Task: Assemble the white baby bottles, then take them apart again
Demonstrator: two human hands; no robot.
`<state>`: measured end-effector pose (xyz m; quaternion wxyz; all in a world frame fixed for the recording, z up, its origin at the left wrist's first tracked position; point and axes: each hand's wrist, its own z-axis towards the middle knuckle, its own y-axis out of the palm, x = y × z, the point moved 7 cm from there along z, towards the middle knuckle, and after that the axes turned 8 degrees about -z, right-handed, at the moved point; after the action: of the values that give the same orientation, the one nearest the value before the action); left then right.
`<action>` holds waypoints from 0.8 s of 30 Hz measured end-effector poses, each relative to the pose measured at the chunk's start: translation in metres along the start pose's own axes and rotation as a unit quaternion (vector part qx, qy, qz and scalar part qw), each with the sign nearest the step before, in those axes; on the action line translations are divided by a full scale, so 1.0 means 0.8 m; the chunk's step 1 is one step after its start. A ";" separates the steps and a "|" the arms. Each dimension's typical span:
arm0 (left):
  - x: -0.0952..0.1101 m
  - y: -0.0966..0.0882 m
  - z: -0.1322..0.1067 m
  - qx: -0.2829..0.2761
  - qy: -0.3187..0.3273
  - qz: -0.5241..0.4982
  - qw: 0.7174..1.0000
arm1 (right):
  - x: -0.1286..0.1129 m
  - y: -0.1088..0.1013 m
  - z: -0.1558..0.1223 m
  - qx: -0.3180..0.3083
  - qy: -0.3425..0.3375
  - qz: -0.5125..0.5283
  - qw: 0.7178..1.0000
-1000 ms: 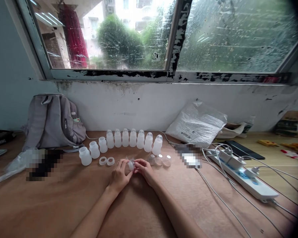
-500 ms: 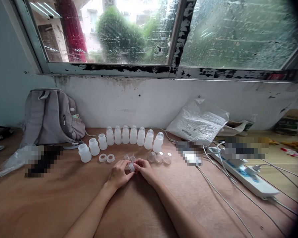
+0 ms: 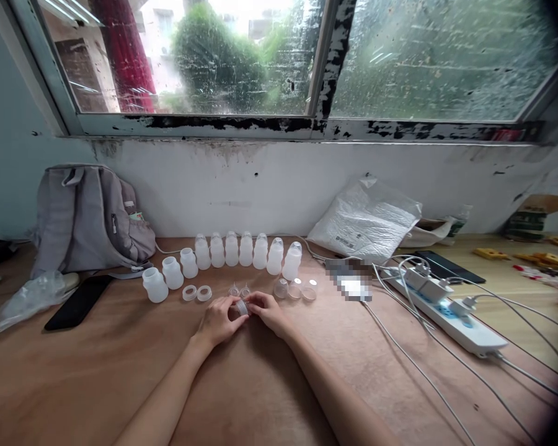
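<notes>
A translucent, ridged bottle collar ring stands tilted between my two hands, low over the table. My left hand is closed around its left side, thumb in front. The fingertips of my right hand pinch at its right side; whether a nipple sits inside it is hidden. Just behind lie two clear bottle nipples. To the left are two white collar rings and three uncapped baby bottles. Several capped baby bottles stand in an arc behind, and three clear caps sit to the right.
A grey backpack, a plastic bag and a black phone are at the left. A silvery padded bag leans on the wall. White cables and a power strip run across the right side, beside another dark phone.
The whole view has shifted slightly, so things sit a little further left in it. My hands keep their hold on the ring with hardly any change.
</notes>
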<state>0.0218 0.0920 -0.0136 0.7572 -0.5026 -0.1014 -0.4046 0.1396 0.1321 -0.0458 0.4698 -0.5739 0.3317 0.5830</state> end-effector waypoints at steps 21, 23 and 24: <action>-0.064 -0.023 0.001 0.116 -0.050 0.156 0.980 | 0.000 -0.038 -0.004 0.215 -0.100 -0.375 0.896; -0.067 -0.024 0.000 0.112 -0.064 0.169 0.977 | 0.004 -0.041 -0.002 0.218 -0.093 -0.367 0.900; -0.067 -0.024 0.000 0.110 -0.071 0.176 0.976 | 0.004 -0.041 -0.001 0.220 -0.094 -0.364 0.900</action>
<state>-0.0274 0.1160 -0.0308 0.8580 -0.4539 -0.1088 -0.2144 0.1710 0.1428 -0.0440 0.7926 -0.4793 0.1733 0.3347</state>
